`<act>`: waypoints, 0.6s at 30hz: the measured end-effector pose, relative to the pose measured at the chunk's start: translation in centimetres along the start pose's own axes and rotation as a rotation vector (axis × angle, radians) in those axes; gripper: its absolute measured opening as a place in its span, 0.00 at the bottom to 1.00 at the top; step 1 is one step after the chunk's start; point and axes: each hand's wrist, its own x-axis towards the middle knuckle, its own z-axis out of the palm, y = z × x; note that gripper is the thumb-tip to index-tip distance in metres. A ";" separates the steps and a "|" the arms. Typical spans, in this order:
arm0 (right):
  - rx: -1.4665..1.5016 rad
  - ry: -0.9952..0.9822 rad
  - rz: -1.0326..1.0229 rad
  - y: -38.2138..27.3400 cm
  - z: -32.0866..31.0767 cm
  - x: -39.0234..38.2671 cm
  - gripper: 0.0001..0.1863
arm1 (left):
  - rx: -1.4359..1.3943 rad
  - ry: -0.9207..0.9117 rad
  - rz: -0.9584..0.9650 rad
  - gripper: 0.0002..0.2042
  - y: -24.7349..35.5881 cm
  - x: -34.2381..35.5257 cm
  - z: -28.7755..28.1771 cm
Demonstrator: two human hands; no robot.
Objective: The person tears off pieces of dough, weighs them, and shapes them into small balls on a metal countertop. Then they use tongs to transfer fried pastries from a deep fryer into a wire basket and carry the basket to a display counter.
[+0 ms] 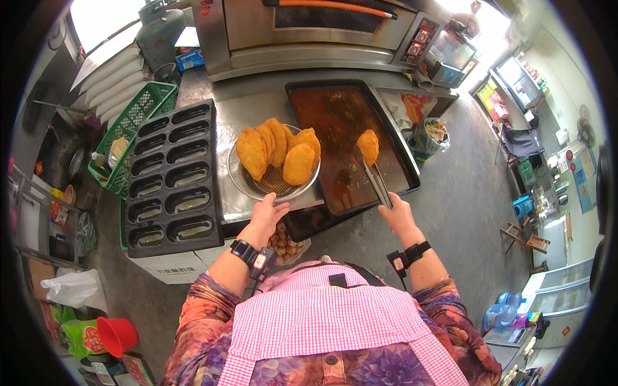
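My right hand (399, 215) is closed around metal tongs (374, 180). Their tips pinch a golden fried pastry (368, 147) above a dark, oil-stained baking tray (341, 193). At the near rim of a round wire strainer (273, 190), my left hand (262, 219) grips its edge with thumb and fingers; the exact hold is partly hidden. Several oval fried pastries (299, 164) stand and lean against one another inside the strainer, which rests on the steel table beside the tray.
A black mould pan (172, 180) with oval cups lies left of the strainer, over a white box (174, 267). Behind stands a steel oven (309, 38). A green crate (151, 106) is at the left. Below the table edge sits a bag of eggs (283, 246).
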 end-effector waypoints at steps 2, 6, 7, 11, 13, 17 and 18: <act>0.012 -0.013 0.010 0.0 -0.2 0.1 0.28 | -0.010 -0.020 -0.004 0.21 0.1 0.0 -0.1; -0.023 0.049 -0.169 1.0 0.2 0.7 0.30 | 0.016 -0.023 -0.005 0.22 0.2 -0.2 -0.1; -0.025 0.059 -0.172 1.3 0.3 0.8 0.29 | 0.013 -0.027 -0.006 0.23 0.3 -0.2 0.0; -0.013 0.090 -0.187 2.0 0.4 1.2 0.29 | -0.007 -0.011 -0.005 0.23 0.3 -0.3 0.0; 0.008 0.095 -0.191 1.9 0.2 1.3 0.29 | 0.002 -0.016 -0.015 0.23 0.4 -0.3 0.1; 0.018 0.086 -0.172 1.6 0.1 1.2 0.29 | 0.000 0.002 -0.015 0.22 0.4 -0.1 0.1; 0.010 0.082 -0.163 1.6 0.2 1.2 0.29 | -0.004 0.005 -0.021 0.22 0.4 -0.1 0.1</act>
